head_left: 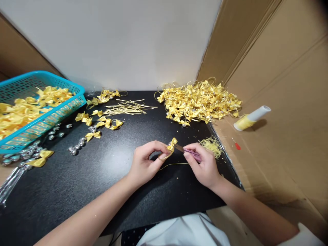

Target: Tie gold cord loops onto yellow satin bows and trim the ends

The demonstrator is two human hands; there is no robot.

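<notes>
Between the thumb and fingers of my left hand point(146, 160) is a small yellow ribbon bow point(172, 145) with a silver bell and a thin gold loop. My right hand point(203, 164) is closed on small purple-handled thread snips point(192, 153), whose blades point left and meet the bow's edge. A thin yellow thread point(174, 164) runs over the black table between my hands. Whether the blades are closed on a thread is too small to tell.
A blue basket point(77, 102) of yellow bows stands at left, with silver bells point(74, 149) beside it. Gold ties point(130, 107) lie at the back. Finished-looking bows point(197, 102) are heaped back right, near thread scraps point(212, 147). A thread-wound tube point(252, 118) stands on cardboard.
</notes>
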